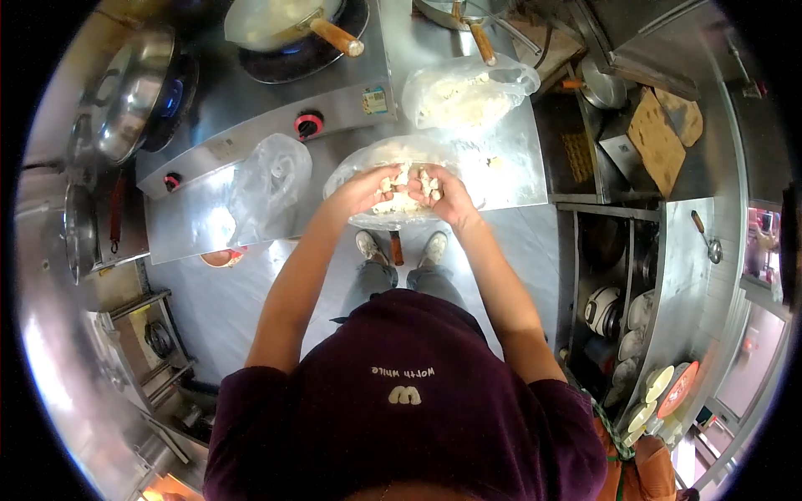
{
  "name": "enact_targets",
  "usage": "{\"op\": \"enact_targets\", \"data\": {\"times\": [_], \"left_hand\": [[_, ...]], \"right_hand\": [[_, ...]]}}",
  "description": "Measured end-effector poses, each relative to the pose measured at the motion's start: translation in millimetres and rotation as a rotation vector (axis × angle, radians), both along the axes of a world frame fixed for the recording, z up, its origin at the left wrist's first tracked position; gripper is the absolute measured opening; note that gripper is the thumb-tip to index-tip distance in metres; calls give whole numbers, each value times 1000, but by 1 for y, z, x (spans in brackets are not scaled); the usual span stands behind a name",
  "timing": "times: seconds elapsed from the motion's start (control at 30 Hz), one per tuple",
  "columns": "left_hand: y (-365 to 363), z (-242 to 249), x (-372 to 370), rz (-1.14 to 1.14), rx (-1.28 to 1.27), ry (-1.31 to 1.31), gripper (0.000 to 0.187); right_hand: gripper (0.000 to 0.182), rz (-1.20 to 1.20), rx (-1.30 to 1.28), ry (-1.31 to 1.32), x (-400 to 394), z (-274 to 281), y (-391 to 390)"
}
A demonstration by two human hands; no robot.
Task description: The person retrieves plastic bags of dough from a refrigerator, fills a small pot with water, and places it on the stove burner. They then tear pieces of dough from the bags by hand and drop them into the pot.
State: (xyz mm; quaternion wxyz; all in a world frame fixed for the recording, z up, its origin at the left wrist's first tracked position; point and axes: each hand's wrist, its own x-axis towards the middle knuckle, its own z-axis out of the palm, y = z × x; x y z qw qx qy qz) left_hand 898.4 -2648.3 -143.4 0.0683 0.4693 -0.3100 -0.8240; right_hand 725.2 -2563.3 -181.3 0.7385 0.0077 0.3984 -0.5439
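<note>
Both hands are over a pan lined with a clear plastic bag (338,177), its wooden handle (396,248) pointing toward my feet. Pale, crumbly food pieces (399,203) lie in the bag. My left hand (365,190) has its fingers curled round some of the pale pieces. Close beside it, my right hand (447,197) holds more pale pieces between thumb and fingers. Behind them, a second clear bag (468,98) with similar pale food rests on the steel counter. A crumpled clear bag (280,171) lies left of the pan.
A gas stove (322,113) holds a wok (267,21) at the back, its wooden handle pointing right. Another steel pan (134,100) sits over a blue flame at left. A steel counter (518,175) edge runs in front. Shelves (614,209) with cookware stand right.
</note>
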Motion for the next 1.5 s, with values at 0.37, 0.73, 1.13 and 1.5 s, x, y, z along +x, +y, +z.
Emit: {"op": "enact_targets", "data": {"times": [0.37,0.73,1.13,1.5], "left_hand": [[21,7,17,122,-191,162,34],[31,27,9,300,-131,214,26],[34,40,14,378,-98,326,24],[29,87,23,394,-167,360,35]], "right_hand": [[23,-52,-127,-269,29,8,-4],[32,-165,-155,-284,22,39,12],[37,-191,-153,-270,22,61,14],[37,-180,-235,-215,36,123,4]]}}
